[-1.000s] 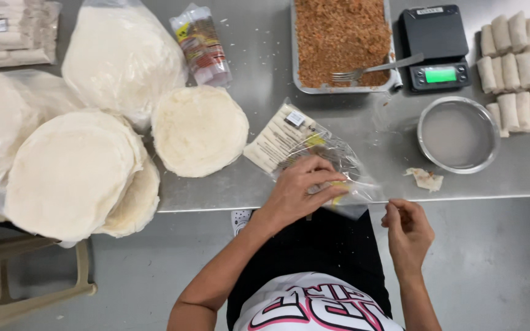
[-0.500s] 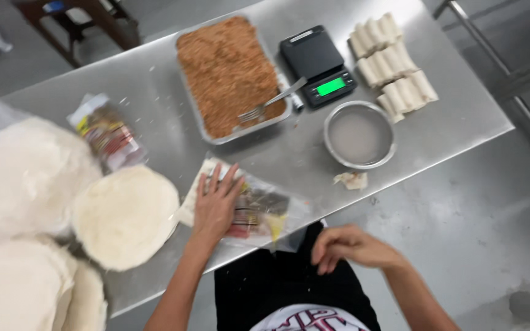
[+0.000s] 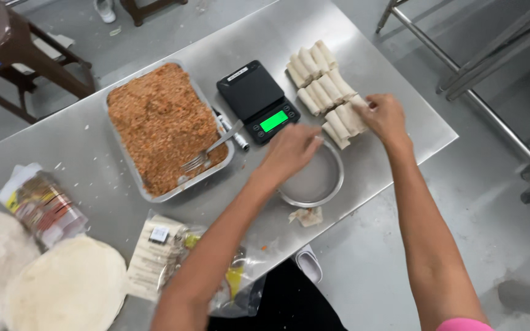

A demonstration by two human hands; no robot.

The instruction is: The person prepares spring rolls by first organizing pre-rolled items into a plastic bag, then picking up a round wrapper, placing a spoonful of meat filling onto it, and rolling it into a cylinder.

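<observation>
The right hand (image 3: 384,116), fingers loosely curled, touches the rolled wraps (image 3: 323,83) at upper right of the frame. The left hand (image 3: 289,150) hovers half open over the round metal bowl (image 3: 329,187) at centre, holding nothing, just below the black scale (image 3: 249,92).

Counts, on the steel table (image 3: 400,73):

- Rolled wraps (image 3: 323,86): approx 10 visible near the far right corner, stacked in 3 rows; exact no. unclear, right hand (image 3: 386,116) covers some.
- Tray of orange-brown filling (image 3: 154,116): 1, w/ 1 fork (image 3: 210,150) in it.
- Digital scale (image 3: 257,101): 1, black, green display.
- Round metal bowl (image 3: 320,184): 1, by the right edge, left hand (image 3: 289,150) over it.
- Flat round wrappers (image 3: 69,288): 1 stack at the near left corner; sheet no. can't tell.
- Plastic packets: 2, one (image 3: 41,202) at the left edge, one (image 3: 167,257) at the near edge.
- Small crumpled scrap (image 3: 306,216): 1.
- Hands: 2.
</observation>
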